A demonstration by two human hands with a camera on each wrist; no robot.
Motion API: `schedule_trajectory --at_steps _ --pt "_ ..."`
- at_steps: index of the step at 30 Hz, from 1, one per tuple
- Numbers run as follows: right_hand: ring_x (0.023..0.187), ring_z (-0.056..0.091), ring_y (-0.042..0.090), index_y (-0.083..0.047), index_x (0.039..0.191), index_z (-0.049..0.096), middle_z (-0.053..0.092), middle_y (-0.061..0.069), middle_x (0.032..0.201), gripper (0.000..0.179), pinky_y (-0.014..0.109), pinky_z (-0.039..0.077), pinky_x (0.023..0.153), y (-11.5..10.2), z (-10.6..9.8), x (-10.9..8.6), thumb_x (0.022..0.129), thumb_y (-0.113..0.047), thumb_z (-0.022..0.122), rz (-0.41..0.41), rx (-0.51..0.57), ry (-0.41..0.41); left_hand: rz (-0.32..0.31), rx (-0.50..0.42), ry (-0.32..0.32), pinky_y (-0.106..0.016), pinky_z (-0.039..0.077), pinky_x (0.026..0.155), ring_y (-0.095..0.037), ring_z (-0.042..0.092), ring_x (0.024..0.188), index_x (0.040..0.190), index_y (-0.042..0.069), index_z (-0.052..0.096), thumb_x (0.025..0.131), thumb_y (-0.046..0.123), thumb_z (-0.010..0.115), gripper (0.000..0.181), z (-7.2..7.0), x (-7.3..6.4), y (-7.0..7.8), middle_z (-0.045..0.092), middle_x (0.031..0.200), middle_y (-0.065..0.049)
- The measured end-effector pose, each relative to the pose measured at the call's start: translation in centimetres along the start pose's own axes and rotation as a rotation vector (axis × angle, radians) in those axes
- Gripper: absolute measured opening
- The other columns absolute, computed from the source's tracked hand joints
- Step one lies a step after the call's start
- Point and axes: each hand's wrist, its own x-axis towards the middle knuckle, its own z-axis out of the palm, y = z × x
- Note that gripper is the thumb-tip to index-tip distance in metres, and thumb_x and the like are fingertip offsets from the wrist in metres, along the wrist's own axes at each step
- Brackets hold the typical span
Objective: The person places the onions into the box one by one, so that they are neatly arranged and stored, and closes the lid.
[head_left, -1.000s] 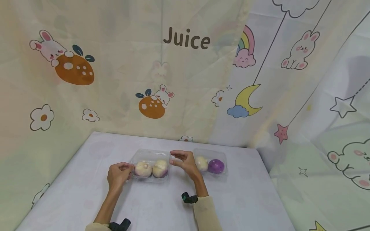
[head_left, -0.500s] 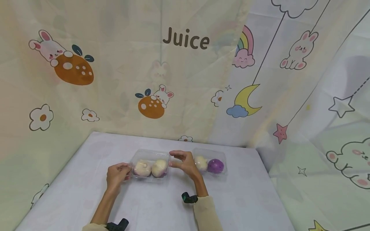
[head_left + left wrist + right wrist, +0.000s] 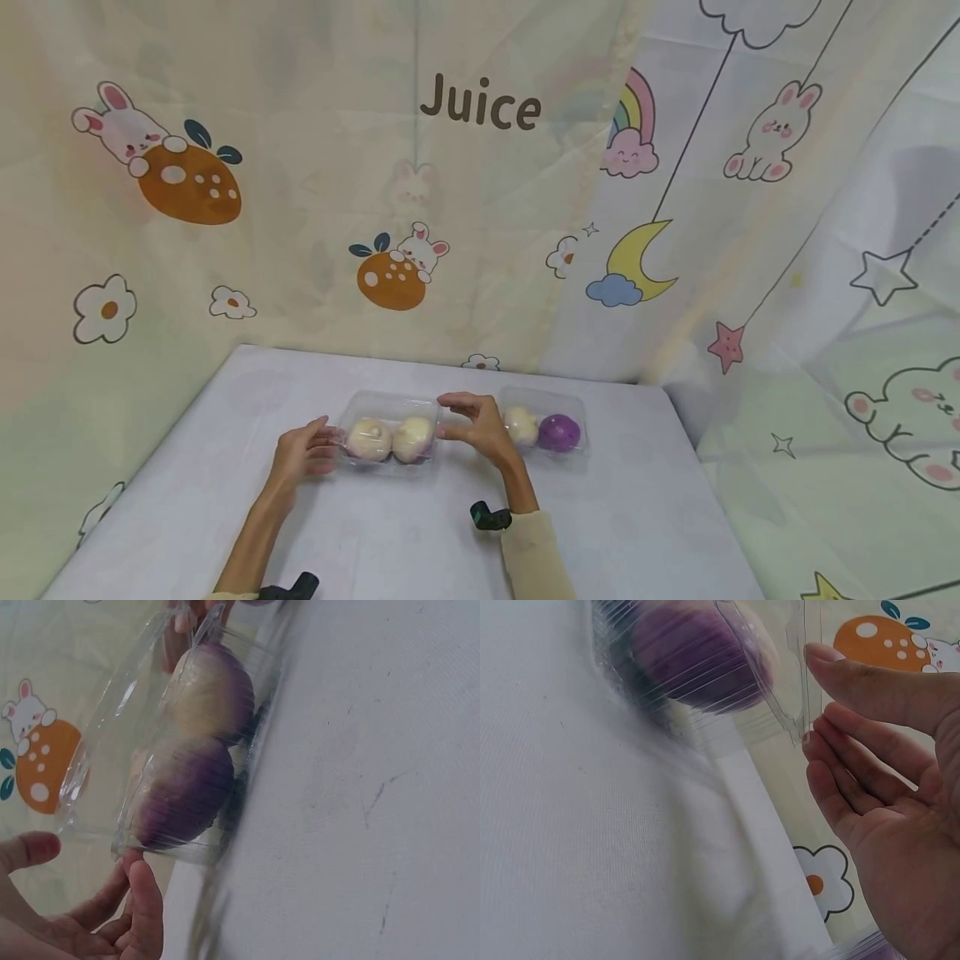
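Note:
A clear plastic clamshell box [image 3: 388,405] stands on the table with its lid raised at the far side. Inside it sit two round white-and-purple vegetables that look like turnips, a left one [image 3: 369,440] and a right one [image 3: 412,439]. My left hand [image 3: 303,454] is at the box's left end, thumb apart from the fingers, a fingertip [image 3: 146,889] at or close to the corner. At the right end, my right hand [image 3: 480,427] has thumb and fingers spread apart, their tips against or very near the plastic edge. The right palm faces the box.
To the right, behind my right hand, a second clear plastic box [image 3: 551,398] holds a pale round vegetable [image 3: 522,425] and a purple one [image 3: 559,432]. A white cloth covers the table [image 3: 630,517]. A printed curtain [image 3: 300,208] hangs behind its back edge.
My left hand's fingers have opened from a pinch at the box's left edge, and the hand has shifted slightly left. The right hand has stayed nearly still.

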Motion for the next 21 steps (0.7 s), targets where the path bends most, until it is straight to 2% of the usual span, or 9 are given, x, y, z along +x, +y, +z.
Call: schedule_trajectory --at_steps 5,12,21 --pt "0.141 0.064 0.041 0.008 0.135 0.071 0.072 0.024 0.141 0.054 0.052 0.048 0.126 0.1 0.1 0.1 0.085 0.001 0.090 0.003 -0.014 0.005 -0.016 0.045 -0.029 -0.030 0.068 0.076 -0.007 0.074 0.088 0.134 -0.004 0.072 0.111 0.031 0.058 0.044 -0.4 -0.1 0.2 0.080 0.099 0.007" --pt "0.140 0.064 0.041 0.008 0.135 0.071 0.072 0.025 0.141 0.053 0.053 0.048 0.126 0.1 0.2 0.2 0.085 0.003 0.089 -0.010 -0.013 0.002 0.016 0.066 -0.076 -0.030 0.068 0.077 -0.008 0.073 0.093 0.143 -0.006 0.066 0.112 0.026 0.058 0.045 -1.0 0.2 -0.4 0.080 0.110 0.005" --pt "0.141 0.063 0.042 0.007 0.136 0.070 0.071 0.027 0.142 0.056 0.053 0.047 0.126 0.1 0.2 0.1 0.084 0.002 0.091 -0.001 -0.021 0.005 0.030 0.056 -0.079 -0.030 0.068 0.078 -0.010 0.073 0.092 0.143 -0.008 0.063 0.108 0.022 0.067 0.047 -0.9 0.2 -1.2 0.079 0.110 0.002"
